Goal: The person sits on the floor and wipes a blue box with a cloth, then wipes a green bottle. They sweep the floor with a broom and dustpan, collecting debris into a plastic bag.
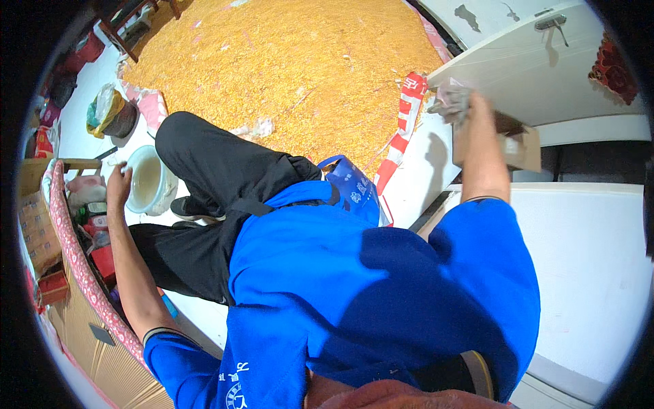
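Observation:
My right hand (477, 105) is blurred and grips a crumpled grey cloth (451, 102), beside the lower part of a white door (516, 66) and above an open cardboard box (526, 148). My left hand (118, 179) hangs by the rim of a pale plastic bucket (171, 191) that contains cloudy liquid. A small pale patch shows at its fingertips, and I cannot tell whether the hand holds it. A blue bag (355, 186) with white print stands on the floor just past my blue shirt.
Yellow corn kernels (286, 61) cover a wide sheet on the floor, with a red-and-white edge (403, 122). A bag-lined pail (120, 120) stands behind the bucket. A pink patterned padded edge (76, 255) runs along the left. White furniture (587, 276) is at right.

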Tool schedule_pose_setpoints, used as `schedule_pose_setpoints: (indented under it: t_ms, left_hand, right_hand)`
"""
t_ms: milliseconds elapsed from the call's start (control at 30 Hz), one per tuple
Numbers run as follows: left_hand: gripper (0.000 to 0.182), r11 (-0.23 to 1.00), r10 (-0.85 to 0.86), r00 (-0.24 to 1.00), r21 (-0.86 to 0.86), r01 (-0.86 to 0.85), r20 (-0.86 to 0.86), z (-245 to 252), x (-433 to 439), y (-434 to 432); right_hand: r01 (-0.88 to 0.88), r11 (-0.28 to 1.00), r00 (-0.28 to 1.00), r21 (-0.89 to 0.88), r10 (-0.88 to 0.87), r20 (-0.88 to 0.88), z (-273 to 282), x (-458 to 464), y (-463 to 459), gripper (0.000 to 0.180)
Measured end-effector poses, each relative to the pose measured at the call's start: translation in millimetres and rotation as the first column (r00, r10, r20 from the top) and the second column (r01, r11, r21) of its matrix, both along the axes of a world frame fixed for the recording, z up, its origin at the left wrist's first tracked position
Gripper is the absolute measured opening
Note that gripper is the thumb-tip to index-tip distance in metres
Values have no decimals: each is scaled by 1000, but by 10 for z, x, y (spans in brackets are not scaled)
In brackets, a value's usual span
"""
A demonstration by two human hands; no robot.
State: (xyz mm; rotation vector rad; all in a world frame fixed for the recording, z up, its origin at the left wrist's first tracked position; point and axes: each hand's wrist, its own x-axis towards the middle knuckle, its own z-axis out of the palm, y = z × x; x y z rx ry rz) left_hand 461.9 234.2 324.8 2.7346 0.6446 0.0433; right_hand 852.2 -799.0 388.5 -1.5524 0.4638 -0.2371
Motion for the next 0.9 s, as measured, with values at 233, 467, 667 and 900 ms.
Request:
schedule_pose_setpoints:
  t_ms: [233,467,667,900]
  left_hand:
    - [37,917,-170,766,-185,353,620,1563,406,-1757]
    - [52,925,24,830,-328,194,557,2190,-167,-2591]
    - [40,949,-310,665,269,167,680,2737,-527,-3011]
    - [26,957,-152,913,-174,232,379,3887,-1094,-3565]
  right_hand:
    - [-596,798,757,-88,521,-394,-541,-387,3088,37]
    - [-953,304,302,-16,951,63,427,-1156,5540,32]
    - [-926,119,47,-357,978,204,934,-1552,6536,36]
    - [-944,-144,-139,-298,990,-38,1399,-1781,7085,28]
